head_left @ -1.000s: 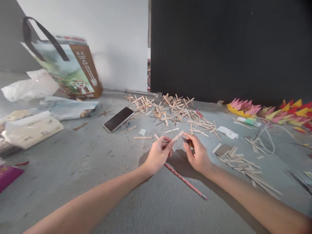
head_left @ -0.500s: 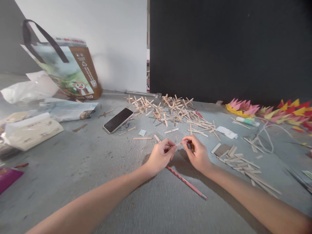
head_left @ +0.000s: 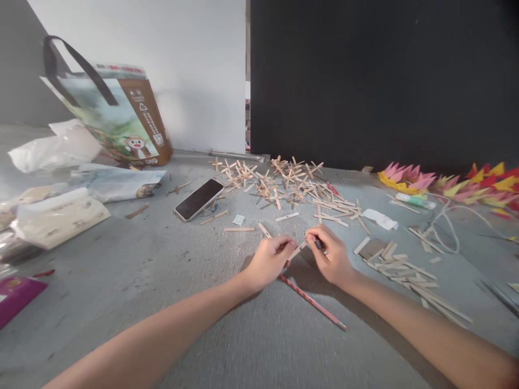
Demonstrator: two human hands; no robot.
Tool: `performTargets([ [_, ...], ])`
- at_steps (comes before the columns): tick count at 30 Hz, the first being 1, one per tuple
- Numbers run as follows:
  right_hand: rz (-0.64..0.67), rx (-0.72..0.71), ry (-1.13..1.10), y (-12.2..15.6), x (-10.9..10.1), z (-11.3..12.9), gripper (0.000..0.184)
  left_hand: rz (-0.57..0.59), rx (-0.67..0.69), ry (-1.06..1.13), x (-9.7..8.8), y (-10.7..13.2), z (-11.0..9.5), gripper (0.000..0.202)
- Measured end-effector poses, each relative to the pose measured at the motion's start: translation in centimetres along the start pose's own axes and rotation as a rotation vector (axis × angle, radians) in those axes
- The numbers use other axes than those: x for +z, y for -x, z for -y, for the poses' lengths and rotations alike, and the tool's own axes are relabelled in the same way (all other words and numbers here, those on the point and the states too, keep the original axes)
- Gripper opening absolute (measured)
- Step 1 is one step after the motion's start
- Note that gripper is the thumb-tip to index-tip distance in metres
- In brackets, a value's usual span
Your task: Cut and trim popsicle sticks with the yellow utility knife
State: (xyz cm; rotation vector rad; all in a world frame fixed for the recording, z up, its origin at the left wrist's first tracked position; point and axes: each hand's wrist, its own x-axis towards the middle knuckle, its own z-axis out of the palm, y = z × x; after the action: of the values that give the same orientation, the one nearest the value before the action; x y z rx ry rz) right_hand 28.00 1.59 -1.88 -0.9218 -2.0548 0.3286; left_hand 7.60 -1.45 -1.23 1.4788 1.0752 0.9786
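Between my two hands is a wooden craft stick [head_left: 299, 249], tilted up to the right. My left hand [head_left: 265, 263] pinches its lower left end between thumb and fingers. At the stick's upper right end, my right hand [head_left: 331, 258] has its thumb and fingertips closed. A small dark object [head_left: 318, 245] is tucked in the right hand's curled fingers; its kind is mostly hidden. Just beyond the left hand, another craft stick [head_left: 264, 230] lies partly covered. A red patterned pencil [head_left: 314, 303] lies below the hands, its far end hidden by the left hand.
Crossed craft sticks [head_left: 277, 183] are heaped ahead, and loose sticks [head_left: 405, 270] lie at right. A phone [head_left: 199, 200] rests left of the heap. A shopping bag [head_left: 133, 119] and plastic packets [head_left: 60, 216] are at left; folded-paper pieces [head_left: 405, 178] and a white cable [head_left: 454, 235] at right.
More of the craft stick shows between my hands, and it slopes more steeply. The yellow part of the object in my right hand has turned out of sight. The view has shifted slightly.
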Motion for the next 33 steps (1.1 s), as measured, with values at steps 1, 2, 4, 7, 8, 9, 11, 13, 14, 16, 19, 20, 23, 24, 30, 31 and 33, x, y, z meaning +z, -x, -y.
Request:
performTargets([
  [1, 0.002, -0.002, -0.011, 0.0, 0.0, 0.0, 0.014, 0.020, 0.012, -0.017, 0.0, 0.1, -0.1, 0.036],
  [2, 0.002, -0.003, -0.024, 0.0, -0.1, 0.0, 0.016, 0.043, 0.028, -0.035, 0.0, 0.2, -0.2, 0.036],
  [4, -0.001, 0.003, -0.044, 0.1, -0.1, 0.1, 0.019, 0.074, 0.057, -0.062, 0.0, 0.4, -0.5, 0.038],
  [7, -0.016, 0.029, -0.057, 0.1, -0.1, 0.1, 0.024, 0.049, 0.067, -0.020, 0.2, 0.6, -0.7, 0.031],
  [8, -0.026, 0.037, -0.058, 0.1, -0.1, 0.1, 0.025, 0.012, 0.071, 0.021, 0.2, 0.5, -0.7, 0.026],
  [9, -0.037, 0.042, -0.059, 0.0, -0.1, 0.1, 0.026, -0.050, 0.077, 0.069, 0.2, 0.5, -0.6, 0.021],
  [11, -0.056, 0.047, -0.055, -0.1, -0.1, 0.1, 0.027, -0.256, 0.081, 0.150, 0.1, 0.2, -0.2, 0.016],
  [13, -0.066, 0.052, -0.033, -0.2, 0.1, -0.1, 0.026, -0.534, 0.042, 0.170, -0.3, -0.3, 0.4, 0.014],
  [14, -0.070, 0.057, -0.017, -0.3, 0.1, -0.2, 0.026, -0.644, 0.004, 0.165, -0.5, -0.5, 0.7, 0.013],
  [16, -0.083, 0.066, 0.021, -0.5, 0.3, -0.5, 0.024, -0.735, -0.070, 0.168, -0.9, -0.9, 1.3, 0.011],
  [19, -0.101, 0.073, 0.057, -0.7, 0.4, -0.9, 0.021, -0.742, -0.080, 0.147, -1.0, -1.2, 1.7, 0.009],
  [20, -0.101, 0.075, 0.064, -0.7, 0.4, -1.0, 0.020, -0.735, -0.071, 0.131, -0.9, -1.1, 1.6, 0.009],
  [23, -0.095, 0.089, 0.073, -0.7, 0.4, -1.1, 0.019, -0.726, -0.031, 0.031, -0.8, -1.0, 1.1, 0.016],
  [24, -0.092, 0.094, 0.073, -0.7, 0.4, -1.1, 0.019, -0.712, -0.009, -0.032, -0.9, -0.9, 0.8, 0.019],
  [30, -0.096, 0.106, 0.075, -0.7, 0.4, -0.8, 0.017, -0.422, 0.072, -0.716, -2.3, -1.2, -0.4, 0.037],
  [31, -0.099, 0.105, 0.070, -0.7, 0.4, -0.8, 0.017, -0.397, 0.040, -0.802, -2.6, -1.3, -0.3, 0.035],
  [33, -0.102, 0.100, 0.062, -0.8, 0.5, -0.8, 0.017, -0.366, -0.025, -0.904, -2.9, -1.3, 0.0, 0.032],
])
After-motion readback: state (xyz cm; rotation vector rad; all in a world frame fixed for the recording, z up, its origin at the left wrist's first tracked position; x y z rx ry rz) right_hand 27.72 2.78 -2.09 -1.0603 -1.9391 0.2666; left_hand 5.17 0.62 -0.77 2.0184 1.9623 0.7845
